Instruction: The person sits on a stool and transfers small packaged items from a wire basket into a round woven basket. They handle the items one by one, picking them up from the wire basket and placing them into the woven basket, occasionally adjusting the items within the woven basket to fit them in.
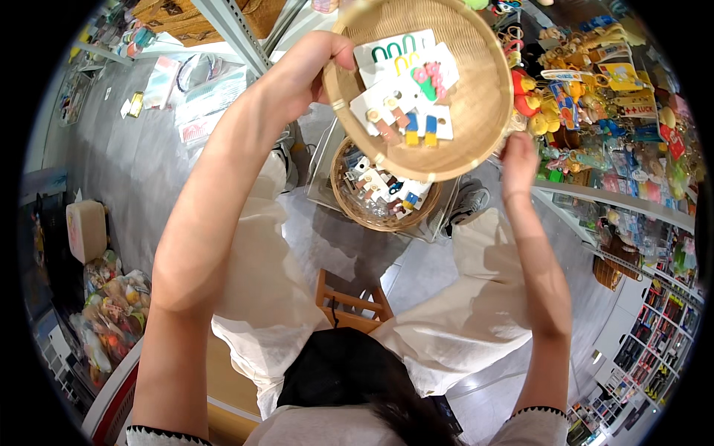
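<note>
My left hand point(304, 75) grips the left rim of a shallow round woven bamboo tray point(479, 106). On the tray lie several white cards bearing small accessories: green and yellow U-shaped pieces, a pink-and-green piece point(427, 81), brown pieces, and blue-and-yellow ones point(421, 131). My right hand point(519, 159) is beside the tray's lower right edge, its fingers bent near small packaged goods; whether it holds anything cannot be told. Below the tray, partly hidden by it, a round wicker basket point(340, 198) holds more carded accessories and clear packets, and sits on a clear container point(318, 184).
Shelves with hanging keychains and toys point(580, 100) stand at the right. A metal shelf post point(234, 33) rises at upper left. Packaged goods point(209, 106) lie on the floor at left. A wooden stool point(354, 301) shows between my legs; bagged toys point(120, 312) are at lower left.
</note>
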{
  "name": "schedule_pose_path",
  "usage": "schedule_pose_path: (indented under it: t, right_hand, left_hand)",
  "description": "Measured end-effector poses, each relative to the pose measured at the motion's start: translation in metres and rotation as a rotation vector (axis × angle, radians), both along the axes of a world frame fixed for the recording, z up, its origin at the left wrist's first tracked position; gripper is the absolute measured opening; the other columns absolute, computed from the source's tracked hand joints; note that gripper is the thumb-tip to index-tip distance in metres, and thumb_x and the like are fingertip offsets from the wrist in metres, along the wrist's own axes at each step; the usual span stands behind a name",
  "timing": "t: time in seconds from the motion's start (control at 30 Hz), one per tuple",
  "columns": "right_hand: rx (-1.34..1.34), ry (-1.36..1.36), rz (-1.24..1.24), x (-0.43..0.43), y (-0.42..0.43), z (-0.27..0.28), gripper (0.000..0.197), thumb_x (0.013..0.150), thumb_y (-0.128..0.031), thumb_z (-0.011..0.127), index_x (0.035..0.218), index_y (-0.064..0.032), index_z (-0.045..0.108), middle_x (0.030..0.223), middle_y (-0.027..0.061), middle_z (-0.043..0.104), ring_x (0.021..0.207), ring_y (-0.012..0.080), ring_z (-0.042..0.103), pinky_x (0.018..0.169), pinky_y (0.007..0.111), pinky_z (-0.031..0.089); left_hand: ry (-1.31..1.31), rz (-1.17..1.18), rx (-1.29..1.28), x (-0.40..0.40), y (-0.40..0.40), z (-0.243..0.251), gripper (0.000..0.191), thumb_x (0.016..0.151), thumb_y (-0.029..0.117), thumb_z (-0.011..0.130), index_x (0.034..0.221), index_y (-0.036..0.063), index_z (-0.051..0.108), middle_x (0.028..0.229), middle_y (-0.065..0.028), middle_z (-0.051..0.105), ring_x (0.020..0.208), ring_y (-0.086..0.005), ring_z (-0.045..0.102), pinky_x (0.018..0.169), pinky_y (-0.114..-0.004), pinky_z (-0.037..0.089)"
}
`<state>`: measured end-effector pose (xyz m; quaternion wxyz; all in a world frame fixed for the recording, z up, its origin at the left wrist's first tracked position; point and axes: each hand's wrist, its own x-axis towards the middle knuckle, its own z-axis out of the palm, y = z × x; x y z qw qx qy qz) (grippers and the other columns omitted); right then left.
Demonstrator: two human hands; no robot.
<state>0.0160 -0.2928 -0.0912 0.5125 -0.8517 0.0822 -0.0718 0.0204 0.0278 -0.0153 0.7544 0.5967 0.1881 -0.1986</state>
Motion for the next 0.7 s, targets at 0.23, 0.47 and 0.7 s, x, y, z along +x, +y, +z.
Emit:
schedule_pose_path:
  t: [0.23, 0.47, 0.7]
  right_hand:
    - [-0.508, -0.207, 0.370, -0.073, 0.042, 0.076, 0.034, 0.070, -0.003, 0.061, 0.102, -0.0011, 0.052, 0.094, 0.0157, 0.053, 0.087, 0.0298, 0.054, 0.078, 0.036, 0.044]
    - [-0.780, -0.155, 0.518, -0.079, 0.039, 0.061, 0.055, 0.061, -0.008, 0.070, 0.110, -0.0024, 0.045, 0.107, 0.0138, 0.044, 0.098, 0.0310, 0.045, 0.082, 0.037, 0.038]
    - [-0.439, -0.053, 0.423, -0.073, 0.028, 0.062, 0.028, 0.067, -0.010, 0.069, 0.088, -0.0006, 0.053, 0.079, 0.0114, 0.058, 0.066, 0.0247, 0.057, 0.061, 0.032, 0.046]
  left_hand:
    - [-0.013, -0.274, 0.100, -0.004, -0.030, -0.022, 0.012, 0.056, 0.013, 0.051, 0.066, 0.0056, 0.051, 0.065, -0.0044, 0.051, 0.059, -0.0130, 0.045, 0.050, -0.024, 0.034]
    - [0.062, -0.452, 0.100, -0.012, -0.052, -0.024, 0.011, 0.055, 0.012, 0.051, 0.065, 0.0066, 0.052, 0.065, -0.0037, 0.050, 0.057, -0.0118, 0.042, 0.051, -0.022, 0.031]
    - [0.087, -0.384, 0.120, -0.005, -0.043, -0.013, 0.023, 0.055, 0.010, 0.051, 0.077, 0.0040, 0.052, 0.074, -0.0052, 0.051, 0.068, -0.0148, 0.047, 0.061, -0.024, 0.038]
